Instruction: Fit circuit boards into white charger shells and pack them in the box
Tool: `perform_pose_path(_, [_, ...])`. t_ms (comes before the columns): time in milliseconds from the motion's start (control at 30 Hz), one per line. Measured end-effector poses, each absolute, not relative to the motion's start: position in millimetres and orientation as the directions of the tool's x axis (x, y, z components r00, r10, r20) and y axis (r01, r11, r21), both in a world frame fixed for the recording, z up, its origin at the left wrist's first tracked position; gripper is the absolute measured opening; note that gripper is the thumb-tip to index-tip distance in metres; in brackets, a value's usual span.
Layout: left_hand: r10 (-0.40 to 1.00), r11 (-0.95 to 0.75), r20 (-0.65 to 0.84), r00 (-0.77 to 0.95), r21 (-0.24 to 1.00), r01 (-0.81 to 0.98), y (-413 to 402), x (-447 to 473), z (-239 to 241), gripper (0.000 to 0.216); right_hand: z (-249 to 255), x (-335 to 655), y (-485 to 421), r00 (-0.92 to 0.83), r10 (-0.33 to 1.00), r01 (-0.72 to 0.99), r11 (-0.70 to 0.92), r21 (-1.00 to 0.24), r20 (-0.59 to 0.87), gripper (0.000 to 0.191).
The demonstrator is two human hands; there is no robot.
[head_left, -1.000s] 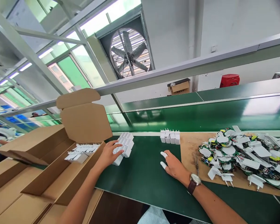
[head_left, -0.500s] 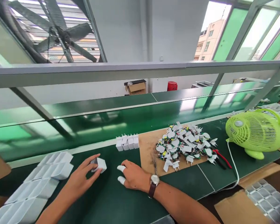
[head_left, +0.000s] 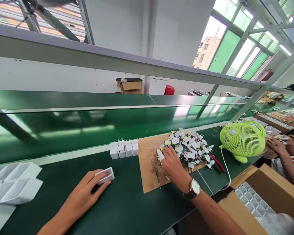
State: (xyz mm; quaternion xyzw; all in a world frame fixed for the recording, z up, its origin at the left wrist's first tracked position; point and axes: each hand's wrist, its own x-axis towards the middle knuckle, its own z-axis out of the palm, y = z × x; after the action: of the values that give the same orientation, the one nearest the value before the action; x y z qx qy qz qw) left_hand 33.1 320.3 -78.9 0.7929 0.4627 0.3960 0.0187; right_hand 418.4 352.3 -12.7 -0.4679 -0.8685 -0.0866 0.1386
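1. White casing, its hollow side showing, is grasped in the left grip over the green bench.
2. Right grip is at the circuit-board pile; whether it clasps anything, I cannot tell.
3. Tweezers lie near it on the brown sheet.

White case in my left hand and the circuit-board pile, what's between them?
In the head view: green tabletop, then brown board bearing tweezers, with your right hand at the pile.

- can't read any text here tbh
- cardboard box: too blurry
- badge on the green fan: too tiny
- watch dial: same, too small
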Motion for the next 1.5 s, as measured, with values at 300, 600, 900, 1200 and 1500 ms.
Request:
perform_pose_path(300, [0.716, -0.602, 0.639, 0.281, 0.362, 0.712, 304.9, 31.5, -76.1, 0.029, -0.5, 438.2, 358.4, -0.069, 0.876, 0.470, 0.450, -0.759, 0.477, 0.038])
perform_pose_path(600, [0.792, -0.501, 0.575, 0.206, 0.418, 0.758, 294.7, 31.9, -67.8, 0.042, 10.8, 370.8, 356.5, -0.140, 0.874, 0.408, 0.479, -0.777, 0.465, 0.040])
perform_pose_path(900, [0.861, -0.421, 0.484, 0.155, 0.509, 0.751, 292.1, 34.4, -72.6, 0.049, -15.8, 289.1, 328.3, -0.741, 0.659, 0.641, 0.752, -0.157, 0.130, 0.076])
perform_pose_path(1200, [0.923, -0.376, 0.328, 0.200, 0.669, 0.641, 294.9, 35.0, -74.3, 0.060, -16.8, 325.5, 359.8, -0.758, 0.649, 0.624, 0.696, -0.355, -0.061, 0.076])
perform_pose_path(1500, [0.971, -0.239, 0.188, 0.148, 0.705, 0.668, 298.5, 35.3, -75.3, 0.077, -29.5, 333.5, 365.1, -0.771, 0.635, 0.521, 0.674, -0.523, 0.051, 0.070])
